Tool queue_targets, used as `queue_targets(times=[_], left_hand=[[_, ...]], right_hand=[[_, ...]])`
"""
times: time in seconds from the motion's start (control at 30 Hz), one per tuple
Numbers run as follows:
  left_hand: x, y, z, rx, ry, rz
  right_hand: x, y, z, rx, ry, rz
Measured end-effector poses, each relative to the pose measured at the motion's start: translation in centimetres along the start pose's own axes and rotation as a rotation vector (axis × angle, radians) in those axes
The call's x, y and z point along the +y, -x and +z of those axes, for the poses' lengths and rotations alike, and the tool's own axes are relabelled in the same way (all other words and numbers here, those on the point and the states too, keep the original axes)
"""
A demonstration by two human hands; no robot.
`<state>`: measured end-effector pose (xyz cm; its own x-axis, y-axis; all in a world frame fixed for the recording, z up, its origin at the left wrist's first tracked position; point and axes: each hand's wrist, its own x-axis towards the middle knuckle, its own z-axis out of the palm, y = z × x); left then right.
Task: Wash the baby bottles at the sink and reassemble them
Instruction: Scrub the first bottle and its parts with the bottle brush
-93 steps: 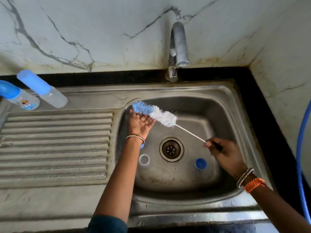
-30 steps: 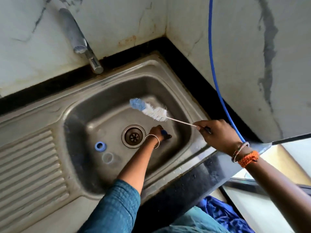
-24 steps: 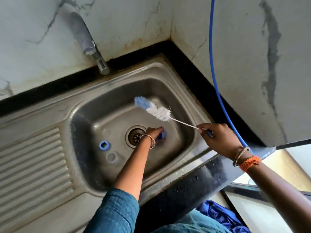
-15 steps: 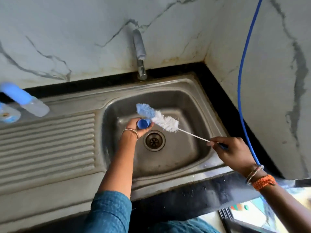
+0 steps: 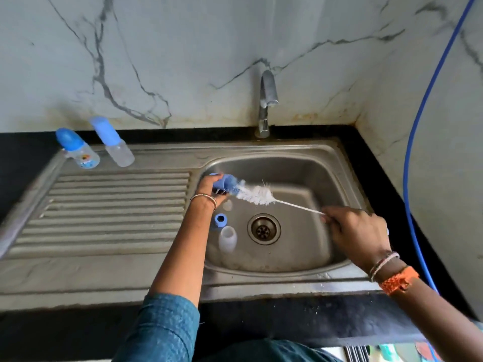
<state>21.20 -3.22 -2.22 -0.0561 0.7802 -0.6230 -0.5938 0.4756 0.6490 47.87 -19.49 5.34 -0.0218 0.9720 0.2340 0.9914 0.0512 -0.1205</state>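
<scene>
While the left hand (image 5: 209, 188) grips a blue cap (image 5: 225, 182), the right hand (image 5: 358, 233) pinches the brush (image 5: 257, 195) entering it.

two bottles (image 5: 99, 147) left of sink (image 5: 339, 178)

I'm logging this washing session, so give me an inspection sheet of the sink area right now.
Surface: steel sink with ribbed drainboard, no water seen running from the tap.
Job's things: two capped baby bottles lying on the drainboard; clear bottle and blue ring in the basin.
Clutter: nothing seen.
Hands: left hand grips a blue cap; right hand holds the bottle brush, tip at the cap.
Cables: blue hose along the right wall.
Surroundings: marble walls.
</scene>
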Motion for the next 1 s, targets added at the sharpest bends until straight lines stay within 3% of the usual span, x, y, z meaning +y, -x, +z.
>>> queue_targets(times=[0.13, 0.23, 0.5, 0.57, 0.63, 0.73, 0.8, 1.0], left_hand=[[0.7, 0.2, 0.2, -0.029, 0.056, -0.036], [0.9, 0.6, 0.5, -0.029, 0.060, -0.050], [1.5, 1.2, 0.4, -0.002, 0.142, -0.004], [1.5, 1.6, 0.5, -0.009, 0.138, 0.021], [1.5, 2.0, 0.5, -0.021, 0.150, 0.054], [1.7, 2.3, 0.4, -0.081, 0.209, 0.123], [2.0, 2.5, 0.2, -0.118, 0.226, 0.161], [2.2, 2.9, 0.3, -0.152, 0.254, 0.159]], right_hand=[[-1.3, -0.8, -1.2, 0.207, 0.114, -0.141], [-1.5, -1.9, -1.9, 0.298, 0.162, -0.138], [-1.0, -3.0, -2.2, 0.291, -0.032, -0.018], [-0.7, -2.9, -2.4, 0.300, 0.029, 0.044], [-0.3, -3.1, -2.5, 0.194, 0.081, 0.125], [0.1, -3.5, -2.9, -0.207, -0.229, 0.292], [0.5, -3.3, -2.6, -0.282, -0.291, 0.283], [0.3, -2.5, -1.9, 0.180, -0.019, 0.131]])
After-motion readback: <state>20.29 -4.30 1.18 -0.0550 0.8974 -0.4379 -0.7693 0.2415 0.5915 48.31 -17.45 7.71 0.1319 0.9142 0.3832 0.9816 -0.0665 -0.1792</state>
